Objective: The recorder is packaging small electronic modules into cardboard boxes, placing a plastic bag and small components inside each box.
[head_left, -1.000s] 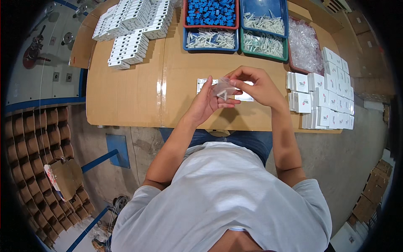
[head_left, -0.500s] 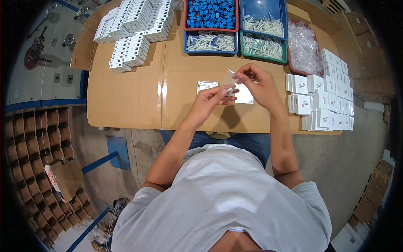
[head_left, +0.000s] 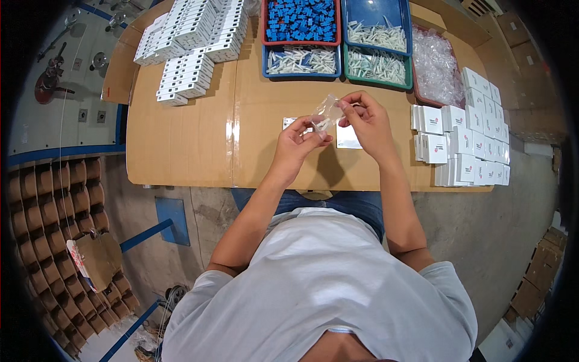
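A small clear plastic bag (head_left: 329, 113) with a few whitish pieces in its lower part is stretched between my hands above the cardboard-covered table. My right hand (head_left: 368, 123) pinches the bag's upper right edge between thumb and fingers. The lower left side of the bag is in the grip of my left hand (head_left: 294, 146), its thumb and fingers closed around it. Under the hands lie a white square box or plate (head_left: 348, 139) and, partly covered by the left fingers, a white piece with dark marks (head_left: 288, 122).
Trays along the far side hold blue parts (head_left: 301, 21), whitish plugs (head_left: 301, 61) (head_left: 377, 66) and clear bags (head_left: 435, 69). Stacked white devices (head_left: 184, 75) stand at the far left. White boxes (head_left: 473, 145) are piled at the right edge.
The bag has turned and spread out, tilting left toward my left hand. Whitish pieces that were at the left fingertips now show in the bag. My right hand has shifted slightly.
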`<action>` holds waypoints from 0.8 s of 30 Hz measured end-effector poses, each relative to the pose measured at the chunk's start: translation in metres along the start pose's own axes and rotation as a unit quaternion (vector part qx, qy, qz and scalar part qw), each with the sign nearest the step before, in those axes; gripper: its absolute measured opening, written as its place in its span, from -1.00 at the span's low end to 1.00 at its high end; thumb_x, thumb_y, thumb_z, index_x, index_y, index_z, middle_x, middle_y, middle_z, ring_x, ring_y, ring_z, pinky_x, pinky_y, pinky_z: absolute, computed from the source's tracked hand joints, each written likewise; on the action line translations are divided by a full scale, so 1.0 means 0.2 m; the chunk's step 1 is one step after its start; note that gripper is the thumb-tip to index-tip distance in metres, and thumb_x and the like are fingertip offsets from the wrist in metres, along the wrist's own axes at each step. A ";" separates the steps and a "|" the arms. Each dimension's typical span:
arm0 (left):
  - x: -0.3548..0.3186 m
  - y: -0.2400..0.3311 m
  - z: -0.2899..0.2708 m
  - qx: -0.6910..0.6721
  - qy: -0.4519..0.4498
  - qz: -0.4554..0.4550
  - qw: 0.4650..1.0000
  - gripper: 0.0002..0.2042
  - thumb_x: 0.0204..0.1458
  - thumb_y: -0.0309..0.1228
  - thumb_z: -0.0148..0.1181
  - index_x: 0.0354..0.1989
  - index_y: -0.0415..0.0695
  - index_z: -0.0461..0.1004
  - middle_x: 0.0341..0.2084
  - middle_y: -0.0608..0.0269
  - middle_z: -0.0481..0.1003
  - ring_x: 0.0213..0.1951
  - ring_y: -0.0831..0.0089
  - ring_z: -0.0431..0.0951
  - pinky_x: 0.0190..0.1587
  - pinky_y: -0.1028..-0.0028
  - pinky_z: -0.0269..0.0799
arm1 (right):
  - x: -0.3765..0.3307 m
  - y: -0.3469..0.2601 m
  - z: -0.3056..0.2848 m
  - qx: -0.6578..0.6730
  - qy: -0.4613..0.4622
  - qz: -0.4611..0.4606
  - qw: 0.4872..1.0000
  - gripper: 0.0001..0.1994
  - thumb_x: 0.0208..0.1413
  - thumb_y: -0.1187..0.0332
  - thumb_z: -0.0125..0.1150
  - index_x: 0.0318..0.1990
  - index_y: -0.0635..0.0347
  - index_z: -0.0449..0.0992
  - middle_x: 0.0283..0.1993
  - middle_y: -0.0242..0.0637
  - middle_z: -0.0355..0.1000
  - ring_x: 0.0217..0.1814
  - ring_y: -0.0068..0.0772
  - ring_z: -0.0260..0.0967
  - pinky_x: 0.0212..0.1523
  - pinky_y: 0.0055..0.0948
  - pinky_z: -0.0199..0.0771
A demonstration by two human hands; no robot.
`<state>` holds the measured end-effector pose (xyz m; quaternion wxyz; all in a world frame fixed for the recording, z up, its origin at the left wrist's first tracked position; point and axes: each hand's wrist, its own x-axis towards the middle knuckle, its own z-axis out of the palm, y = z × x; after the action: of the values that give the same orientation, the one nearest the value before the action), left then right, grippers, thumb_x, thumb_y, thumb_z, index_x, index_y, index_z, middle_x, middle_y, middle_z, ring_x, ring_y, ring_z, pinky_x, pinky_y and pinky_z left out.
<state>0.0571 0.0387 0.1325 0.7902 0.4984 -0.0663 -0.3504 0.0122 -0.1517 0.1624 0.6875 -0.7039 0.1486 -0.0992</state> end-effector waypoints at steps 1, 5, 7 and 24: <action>0.00 0.00 0.00 0.029 -0.003 0.013 0.999 -0.69 0.26 -0.48 0.20 0.14 -0.27 0.42 -0.10 0.17 0.53 -0.11 0.37 0.63 -0.07 0.34 0.63 | 0.00 0.00 0.00 0.018 -0.002 0.004 1.000 -0.85 0.33 0.40 0.21 -0.12 0.33 0.48 -0.29 -0.36 0.54 -0.34 -0.58 0.54 -0.35 -0.59 0.52; 0.00 -0.02 0.00 0.017 0.017 0.014 1.000 -0.67 0.19 -0.56 0.25 0.12 -0.26 0.43 -0.10 0.19 0.52 -0.12 0.39 0.63 -0.07 0.36 0.64 | -0.02 0.03 0.01 0.030 -0.023 0.010 0.999 -0.86 0.33 0.41 0.21 -0.11 0.33 0.47 -0.26 -0.34 0.53 -0.32 -0.56 0.55 -0.31 -0.58 0.55; 0.01 -0.02 0.00 0.007 0.052 -0.008 0.999 -0.69 0.18 -0.54 0.27 0.09 -0.24 0.45 -0.12 0.20 0.53 -0.14 0.42 0.62 -0.09 0.38 0.64 | -0.03 0.02 0.01 0.040 -0.023 0.014 0.999 -0.86 0.33 0.41 0.20 -0.12 0.33 0.47 -0.25 -0.33 0.52 -0.31 -0.56 0.55 -0.30 -0.57 0.57; 0.02 -0.06 -0.03 0.025 0.095 -0.043 0.994 -0.80 0.24 -0.42 0.23 -0.03 -0.21 0.58 -0.30 0.36 0.56 -0.32 0.61 0.55 -0.25 0.52 0.58 | -0.05 0.00 0.04 -0.092 -0.079 -0.023 0.992 -0.75 0.14 0.45 0.39 -0.04 0.29 0.57 -0.16 -0.37 0.55 -0.29 -0.68 0.41 -0.29 -0.60 0.44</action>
<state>0.0559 0.0379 0.1181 0.7648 0.5510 0.0214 -0.3333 0.0046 -0.1411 0.1620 0.6273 -0.7727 0.0858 -0.0448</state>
